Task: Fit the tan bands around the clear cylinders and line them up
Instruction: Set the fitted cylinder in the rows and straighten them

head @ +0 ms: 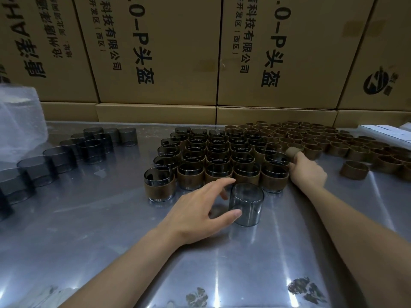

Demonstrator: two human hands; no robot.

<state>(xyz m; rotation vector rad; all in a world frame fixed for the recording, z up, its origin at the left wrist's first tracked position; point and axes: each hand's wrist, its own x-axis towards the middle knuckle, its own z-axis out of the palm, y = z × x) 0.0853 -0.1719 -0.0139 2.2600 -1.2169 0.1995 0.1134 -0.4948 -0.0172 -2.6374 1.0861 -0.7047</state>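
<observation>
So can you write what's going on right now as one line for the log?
left hand: holds bare clear cylinder on table | right hand: grips tan band | banded cylinders: lined up behind

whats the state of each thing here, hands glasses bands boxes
left hand: thumb and fingers around the bare cylinder
bare cylinder: upright, no band
right hand: holds one tan band
banded cylinders: upright, in rows
unbanded cylinders: upright, far left
loose bands: on end, far right
cardboard boxes: closed, stacked
</observation>
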